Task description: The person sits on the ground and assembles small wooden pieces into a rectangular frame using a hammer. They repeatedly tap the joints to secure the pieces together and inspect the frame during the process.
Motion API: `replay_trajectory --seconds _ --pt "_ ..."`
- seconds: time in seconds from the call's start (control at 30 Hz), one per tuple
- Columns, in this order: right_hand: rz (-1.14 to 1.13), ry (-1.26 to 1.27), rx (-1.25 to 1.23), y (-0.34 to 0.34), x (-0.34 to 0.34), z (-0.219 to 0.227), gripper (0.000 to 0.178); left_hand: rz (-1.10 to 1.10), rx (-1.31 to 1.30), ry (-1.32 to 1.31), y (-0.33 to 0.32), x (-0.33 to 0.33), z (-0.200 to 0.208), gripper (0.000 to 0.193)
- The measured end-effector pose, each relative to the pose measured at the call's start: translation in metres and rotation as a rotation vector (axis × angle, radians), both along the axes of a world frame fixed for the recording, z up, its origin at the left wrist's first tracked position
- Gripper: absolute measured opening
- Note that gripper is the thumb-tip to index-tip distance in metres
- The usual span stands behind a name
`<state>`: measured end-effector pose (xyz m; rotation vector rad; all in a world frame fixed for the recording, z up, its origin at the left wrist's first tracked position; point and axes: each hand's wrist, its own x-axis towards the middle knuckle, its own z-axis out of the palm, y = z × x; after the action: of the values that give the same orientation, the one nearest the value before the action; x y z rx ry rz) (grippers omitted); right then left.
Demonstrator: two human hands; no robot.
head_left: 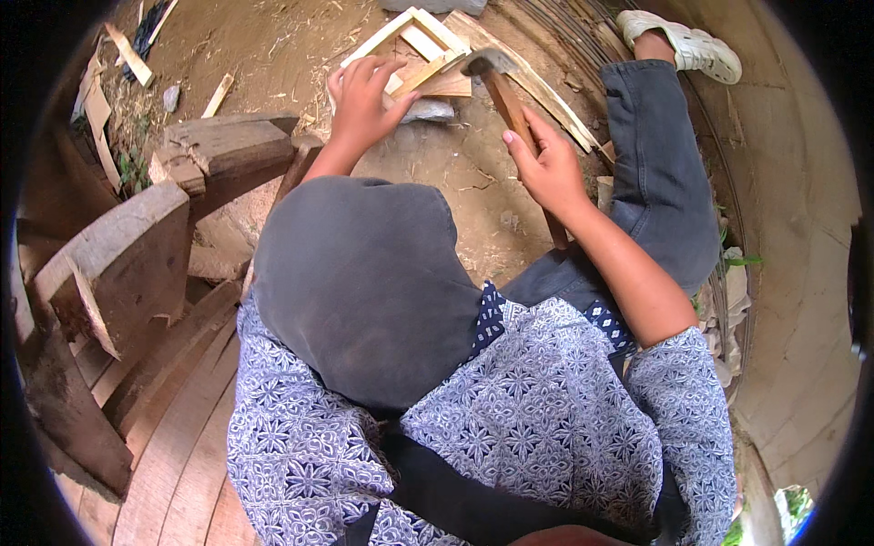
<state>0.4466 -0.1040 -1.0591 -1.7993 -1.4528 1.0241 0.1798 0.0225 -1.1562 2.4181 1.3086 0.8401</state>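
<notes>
A small frame of pale wooden strips [381,38] lies on the ground ahead of me, partly on a grey stone [428,111]. My left hand [364,102] grips its near left corner, fingers curled over the strips. My right hand [549,173] is closed around the wooden handle of a hammer [510,102]. The dark metal hammer head is raised beside the right side of the frame, and the handle's lower end reaches toward my leg. Whether the head touches the wood I cannot tell. No nail can be made out.
Long split wood pieces [546,91] lie right of the frame, near thin rods along a wall [792,237]. Heavy curved timbers [127,237] and planks [182,464] stand at my left. Wood scraps [129,56] litter the dirt floor. My bent legs flank the work.
</notes>
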Motion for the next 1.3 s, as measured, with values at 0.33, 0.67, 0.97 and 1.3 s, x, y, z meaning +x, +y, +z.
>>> replay_trajectory --seconds 0.33,0.67,0.97,1.3 --pt "0.067 -0.142 0.252 0.024 -0.049 -0.025 0.051 -0.008 -0.004 0.060 -0.007 -0.006 -0.010 0.020" --pt "-0.024 0.040 0.491 0.014 -0.079 0.016 0.052 0.020 0.001 0.075 -0.008 -0.026 -0.009 0.019" --pt "-0.080 0.230 0.409 0.010 -0.091 0.023 0.055 0.035 -0.015 0.065 -0.010 -0.035 -0.010 0.020" --pt "-0.077 0.254 0.360 0.012 -0.092 0.026 0.048 0.037 -0.008 0.068 -0.018 -0.032 -0.007 0.021"
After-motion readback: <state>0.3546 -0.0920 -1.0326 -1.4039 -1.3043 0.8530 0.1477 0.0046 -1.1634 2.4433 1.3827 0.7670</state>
